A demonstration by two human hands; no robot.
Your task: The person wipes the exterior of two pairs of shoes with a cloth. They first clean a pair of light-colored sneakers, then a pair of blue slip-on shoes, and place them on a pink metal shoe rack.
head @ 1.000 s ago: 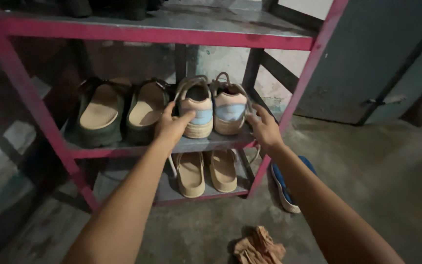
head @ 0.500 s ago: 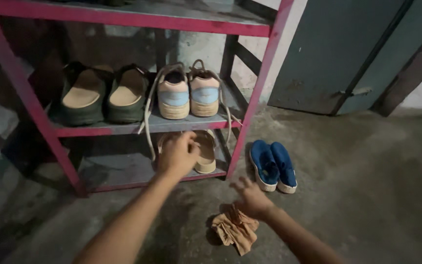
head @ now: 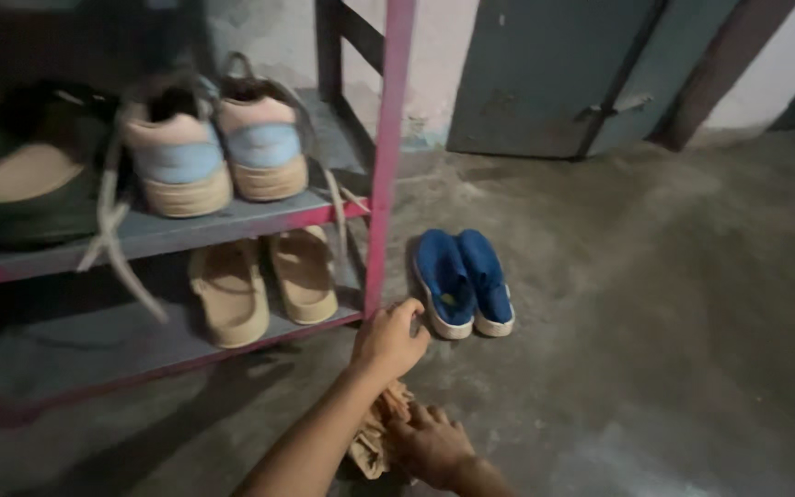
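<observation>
left hand [head: 390, 339]: low over the floor, near the foot of the pink rack post [head: 385, 156], fingers curled loosely, nothing in it. Just beside the heel of the blue shoes [head: 464, 281], not touching as far as I can tell.
right hand [head: 430, 444]: pressed down on the tan cloth [head: 374, 434], fingers spread over it. Can't tell if it's gripped or just pinned flat.
cloth: crumpled on the concrete floor [head: 655, 350], partly under the left forearm, in front of the rack.
blue shoes: pair side by side on the floor, right of the post, toes pointing away.
rack: pink-and-blue sneakers [head: 213, 152] on the middle shelf, long laces [head: 117, 248] dangling past the shelf edge; beige slippers [head: 264, 285] on the shelf below.
risk: loose laces hang close to the arm's path, so a snag would likely drag a sneaker off the shelf.
risk: light is dim and the view blurred, so a reach could easily miss its mark.
</observation>
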